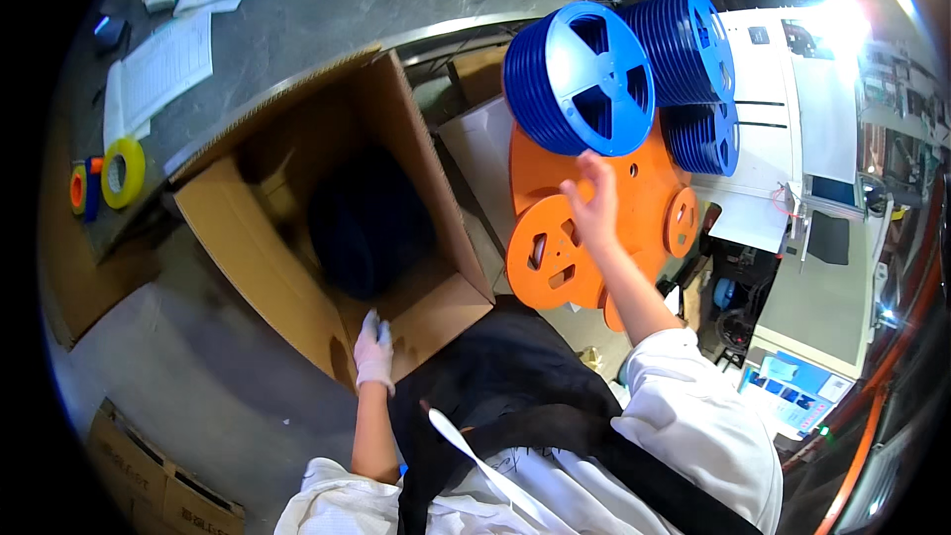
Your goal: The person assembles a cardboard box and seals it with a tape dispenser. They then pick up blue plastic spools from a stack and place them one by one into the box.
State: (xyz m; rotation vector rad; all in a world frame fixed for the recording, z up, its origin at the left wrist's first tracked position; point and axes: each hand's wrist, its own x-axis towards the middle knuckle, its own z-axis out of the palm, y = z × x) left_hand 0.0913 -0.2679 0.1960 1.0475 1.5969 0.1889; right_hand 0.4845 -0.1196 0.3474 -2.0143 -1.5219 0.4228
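My left hand (373, 352), in a white glove, is at the near edge of an open cardboard box (223, 238), its fingers stretched over the inside; whether it touches the box I cannot tell. A dark blue stack of reels (371, 223) lies in shadow inside the box. To the right, my bare right hand (596, 203) is raised with fingers apart and holds nothing. Just beyond its fingertips is a stack of blue plastic reels (584, 79) lying on its side. Beneath that stack spreads a large orange disc (639, 203), with a smaller orange reel (548, 250) by my forearm.
More blue reels (674, 45) stand behind on the right, beside a white machine (758, 89). A grey worktop (272, 30) at the far left carries papers (163, 69) and a yellow tape roll (124, 173). Closed cartons (158, 476) sit at the lower left.
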